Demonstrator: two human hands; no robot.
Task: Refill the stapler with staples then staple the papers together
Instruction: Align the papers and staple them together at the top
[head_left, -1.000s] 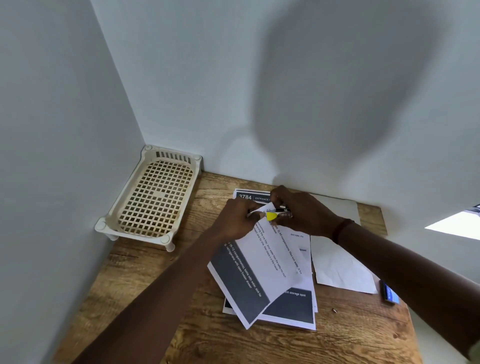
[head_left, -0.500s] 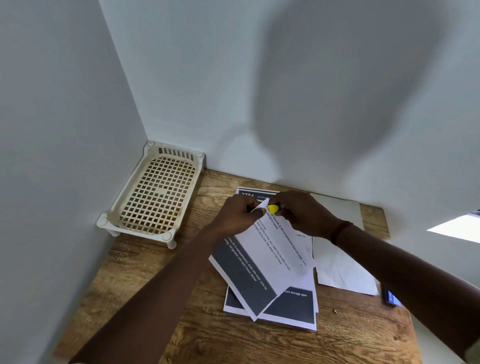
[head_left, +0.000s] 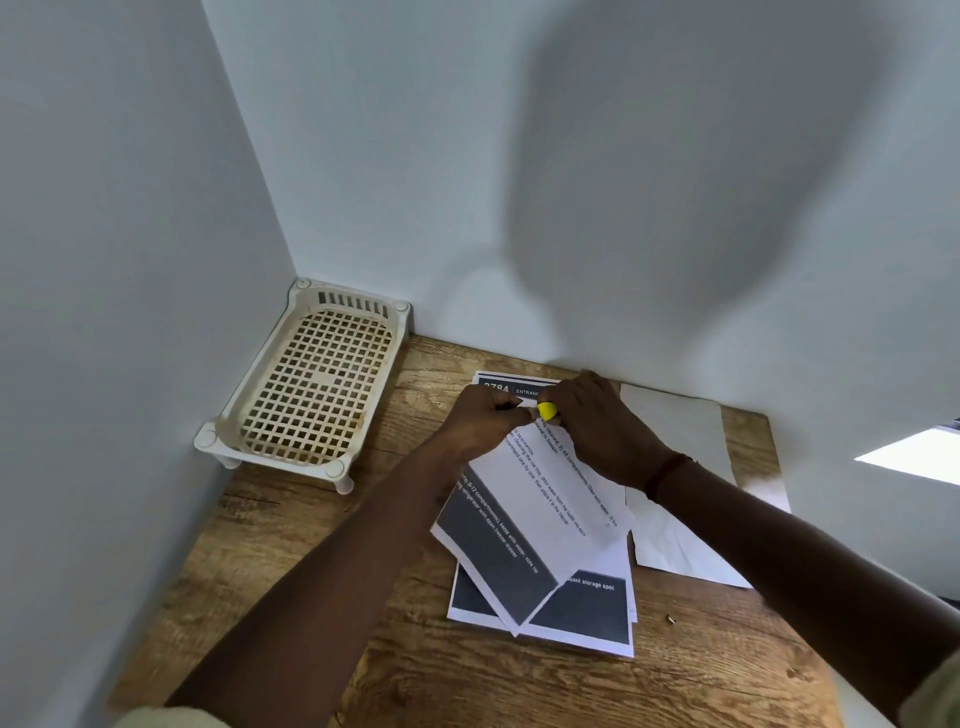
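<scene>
At the far edge of a wooden desk (head_left: 311, 545), close against a pale wall: two bare hands meeting over printed papers (head_left: 587, 613). Left hand (head_left: 480, 421), fingers curled, pinching the far corner of a printed sheet (head_left: 545, 499) raised at a slant above the rest. Right hand (head_left: 597, 431), red wristband (head_left: 667, 470) at the wrist, closed round a small yellow stapler (head_left: 546, 410). Only the stapler's yellow end on show, between the two hands and right at the pinched corner. Unclear whether clamped on the paper yet, and unclear how many sheets in the pinch.

Looks like the stapling stage. With the stapler at the corner, refilling probably done, though no staples visible inside it. No telling whether already stapled. Probably left to do: squeeze, then check for a firm hold. Beneath the raised sheet, more printed pages lying flat, dark bands at the near end, seemingly outside the pinch and so perhaps not yet gathered in.

To the right, a blank white sheet (head_left: 680, 426) flat by the wall, partly under the right forearm. Near and right of the papers, a tiny metal bit (head_left: 670, 618), perhaps a loose staple, too small to be sure. Far left, in the corner, a cream plastic lattice tray (head_left: 353, 301) on short feet, well apart from both hands.
</scene>
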